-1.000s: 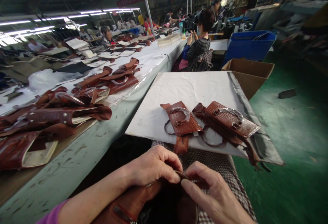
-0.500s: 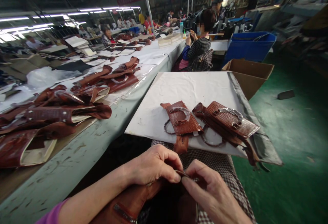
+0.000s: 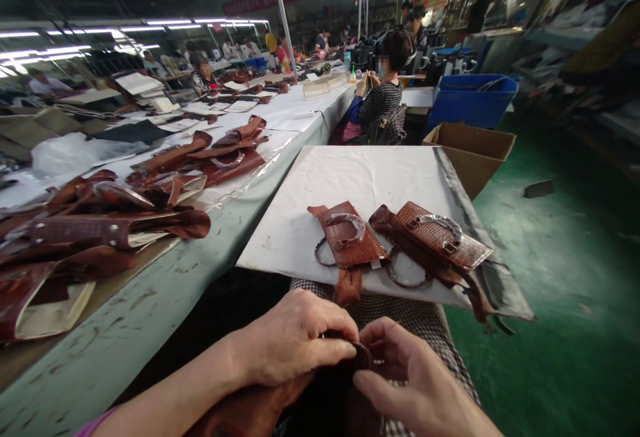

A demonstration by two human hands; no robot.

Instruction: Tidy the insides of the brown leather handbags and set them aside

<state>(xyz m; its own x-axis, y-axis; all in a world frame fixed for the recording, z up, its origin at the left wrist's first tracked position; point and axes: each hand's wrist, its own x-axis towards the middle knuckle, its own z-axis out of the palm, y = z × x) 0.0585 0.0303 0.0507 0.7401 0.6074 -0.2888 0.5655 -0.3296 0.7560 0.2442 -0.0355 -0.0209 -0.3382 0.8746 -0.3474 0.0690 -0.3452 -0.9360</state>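
Observation:
A brown leather bag piece (image 3: 265, 402) lies across my lap, its dark inside turned up toward me. My left hand (image 3: 295, 340) pinches its upper edge between thumb and bent fingers. At the same edge, just to the right, my right hand (image 3: 407, 374) has curled fingers against the leather, with the thumb a little apart from them. The tips of several right fingers are hidden behind the edge. Beyond my hands, two brown crocodile-patterned bag pieces with wrapped handles, a left one (image 3: 354, 236) and a right one (image 3: 425, 237), rest on a white board (image 3: 300, 204).
A long table (image 3: 200, 260) on the left carries a heap of brown leather bags (image 3: 115, 224). Past the board stand a cardboard box (image 3: 470, 147) and a blue bin (image 3: 473, 104). A co-worker in a striped top (image 3: 380, 104) sits ahead beside the table.
My right thumb has come away from the left thumb and opened slightly from its fingers. The leather edge between the hands now stands up more. The view has shifted slightly.

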